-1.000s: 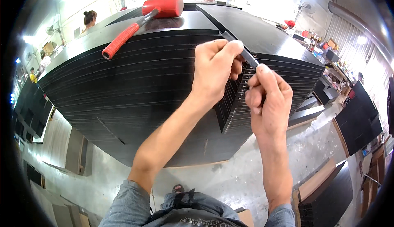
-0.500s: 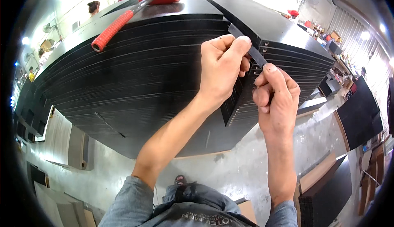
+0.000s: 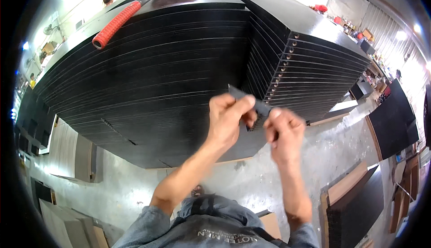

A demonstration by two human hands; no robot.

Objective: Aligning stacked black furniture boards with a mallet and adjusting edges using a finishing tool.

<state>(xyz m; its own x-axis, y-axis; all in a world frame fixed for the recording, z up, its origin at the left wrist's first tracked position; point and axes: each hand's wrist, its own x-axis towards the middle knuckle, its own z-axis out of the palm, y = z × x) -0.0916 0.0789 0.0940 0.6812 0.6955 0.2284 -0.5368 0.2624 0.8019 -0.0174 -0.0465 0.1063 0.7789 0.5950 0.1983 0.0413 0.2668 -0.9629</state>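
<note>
A short, thin dark-grey flat strip (image 3: 261, 107) spans the space between my two hands, in front of the stacked boards. My left hand (image 3: 226, 121) pinches it between thumb and curled fingers, with one end sticking out past the thumb. At the other end my right hand (image 3: 286, 133), slightly blurred, closes on the strip with thumb and fingers. Behind my hands rises a tall stack of black boards (image 3: 170, 64). Beside it, a second black board stack (image 3: 323, 68) has a column of round holes at its near corner.
A red mallet (image 3: 117, 26) lies on top of the left stack, its handle overhanging the edge. Black panels (image 3: 359, 203) lean at the lower right, another black panel (image 3: 393, 118) above them. Pale boards (image 3: 69, 151) stand on the floor at left. People appear far behind.
Both hands have come down and a little left with the strip, away from the stack's top corner. More of the column of holes shows now. The view has shifted slightly.
</note>
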